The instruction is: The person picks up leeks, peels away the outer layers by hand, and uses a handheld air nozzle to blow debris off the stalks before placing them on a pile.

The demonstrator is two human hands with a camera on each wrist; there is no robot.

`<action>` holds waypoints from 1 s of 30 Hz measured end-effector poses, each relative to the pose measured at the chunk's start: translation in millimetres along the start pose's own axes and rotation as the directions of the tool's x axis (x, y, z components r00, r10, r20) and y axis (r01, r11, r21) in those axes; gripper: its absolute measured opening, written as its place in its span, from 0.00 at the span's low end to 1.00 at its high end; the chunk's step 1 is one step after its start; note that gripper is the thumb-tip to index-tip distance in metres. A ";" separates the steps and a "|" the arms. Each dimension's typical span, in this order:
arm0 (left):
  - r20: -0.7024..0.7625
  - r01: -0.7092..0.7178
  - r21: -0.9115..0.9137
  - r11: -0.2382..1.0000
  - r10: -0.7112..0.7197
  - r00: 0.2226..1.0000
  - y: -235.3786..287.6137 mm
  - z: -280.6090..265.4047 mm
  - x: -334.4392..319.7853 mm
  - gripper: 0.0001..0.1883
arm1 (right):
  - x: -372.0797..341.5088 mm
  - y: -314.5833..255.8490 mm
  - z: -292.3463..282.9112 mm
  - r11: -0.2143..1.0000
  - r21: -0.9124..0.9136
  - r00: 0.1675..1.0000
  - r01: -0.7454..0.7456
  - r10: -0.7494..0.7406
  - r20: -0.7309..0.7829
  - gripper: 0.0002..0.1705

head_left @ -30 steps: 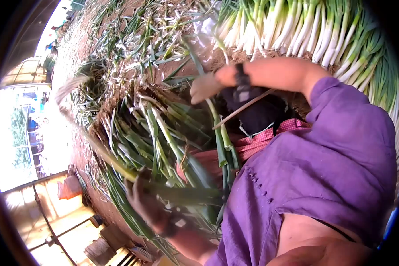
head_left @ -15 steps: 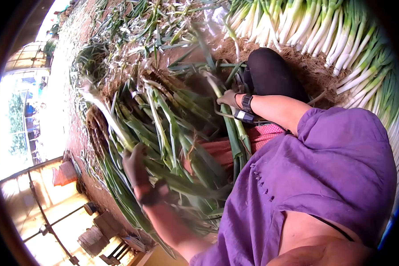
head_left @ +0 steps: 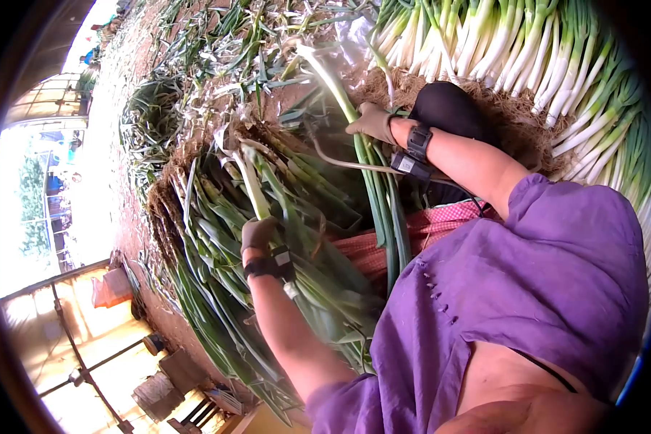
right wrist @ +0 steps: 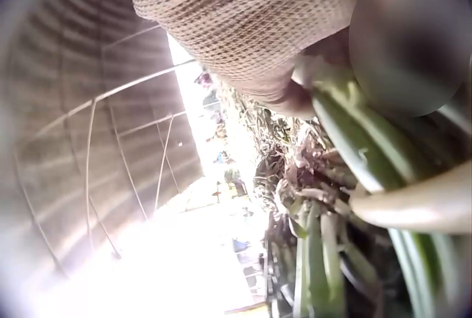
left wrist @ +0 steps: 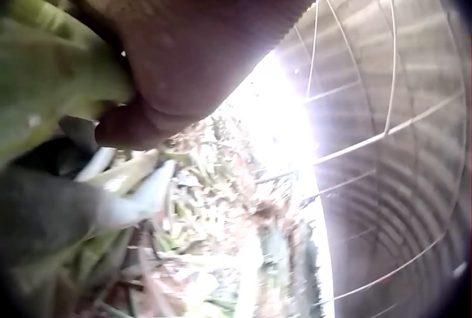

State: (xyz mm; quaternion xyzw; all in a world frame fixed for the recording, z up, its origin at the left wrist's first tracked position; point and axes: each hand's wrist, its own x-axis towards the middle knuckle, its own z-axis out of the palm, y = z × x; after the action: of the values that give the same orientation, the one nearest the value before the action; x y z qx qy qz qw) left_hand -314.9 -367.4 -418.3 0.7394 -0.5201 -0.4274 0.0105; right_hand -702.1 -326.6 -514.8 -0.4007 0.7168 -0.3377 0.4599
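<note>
The person's left hand [head_left: 259,235], in a dull brown glove, is wrapped around a long leek-like stalk with a white shank and flat green leaves [head_left: 254,189]. In the head view this stalk's long axis runs from upper left to lower right: the pale root end points up and away past the knuckles, while the leaves trail down toward the lap. The left-hand stalk lies over a heap of leafy green stalks with brown, matted roots [head_left: 217,249], and the left hand is clearly the nearer of the two to that heap.

The right hand [head_left: 372,121], in a beige knitted glove, grips a second long stalk, white at the root end and dark green at the leaves [head_left: 333,83]. Its white end points up and left, away from the body; its leaves hang below the hand.

The relation that seems to matter most is with a thin, curved, pale beige rod or tube [head_left: 340,163]. Its free end lies between the hands, nearer the right, and the right wrist view shows it crossing in front of the right-hand stalk's leaves. Whether it touches them cannot be told. The left-hand stalk's root end lies left of that tip, apart from it.
</note>
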 end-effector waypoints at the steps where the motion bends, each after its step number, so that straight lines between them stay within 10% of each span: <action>1: 0.012 -0.099 -0.121 0.988 0.102 0.995 9.3 -11.3 -24.0 0.16 | 4.1 2.6 2.7 1.000 -0.018 0.995 0.001 -0.003 -0.102 0.30; 4: -0.080 -0.296 -0.243 0.924 0.286 0.955 6.2 -53.3 -61.3 0.15 | -11.1 -8.3 -0.9 0.947 0.320 0.985 0.029 0.028 -0.172 0.30; 6: -0.179 -0.226 -0.553 0.802 0.150 0.972 22.0 -66.5 -99.3 0.15 | -8.8 5.7 3.8 0.907 0.420 0.996 0.031 -0.064 0.064 0.19; 8: -0.286 -0.275 -0.503 0.820 0.143 0.948 29.1 -92.0 -131.1 0.14 | -23.8 2.0 12.7 0.900 0.314 0.937 0.302 -0.341 0.077 0.11; 12: -0.501 -0.486 -0.474 0.734 0.229 0.835 -7.0 -159.7 -156.7 0.15 | -35.4 -32.9 0.1 0.814 0.556 0.958 0.170 -0.269 0.100 0.14; 15: -0.661 -0.576 -0.033 0.817 0.414 0.625 -71.3 -234.7 -174.2 0.15 | -11.3 -27.6 -16.2 0.881 0.474 0.999 -0.021 -0.001 0.047 0.19; 18: -0.917 -0.304 -0.163 0.939 -0.030 0.398 -60.9 -265.3 -231.5 0.21 | -9.9 -21.4 -4.6 0.905 0.421 0.998 0.050 -0.035 -0.043 0.19; 21: -0.964 -0.025 0.154 0.988 0.156 0.214 -40.9 -262.5 -251.8 0.18 | -44.1 -40.7 18.1 0.886 0.460 0.998 0.049 -0.063 0.016 0.16; 23: -0.890 0.125 0.238 0.963 0.165 0.424 -19.2 -235.6 -247.6 0.25 | -32.0 -23.0 53.5 0.924 0.352 0.971 0.149 -0.205 0.125 0.11; 26: -0.455 -0.225 0.343 0.912 0.371 0.809 27.4 -132.4 -153.8 0.23 | -20.1 -14.2 101.2 0.886 0.406 0.909 0.223 -0.340 0.242 0.08; 30: 0.137 -0.389 0.456 0.801 0.369 0.919 41.5 6.4 7.7 0.21 | -35.1 -29.9 125.9 0.845 0.535 0.932 0.001 -0.195 0.307 0.15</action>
State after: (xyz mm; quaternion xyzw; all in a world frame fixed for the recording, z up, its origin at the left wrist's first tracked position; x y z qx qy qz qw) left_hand -349.9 -389.7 -408.0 0.5913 -0.7457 -0.2915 -0.0962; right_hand -568.1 -323.5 -519.6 -0.3495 0.4819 -0.4676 0.6534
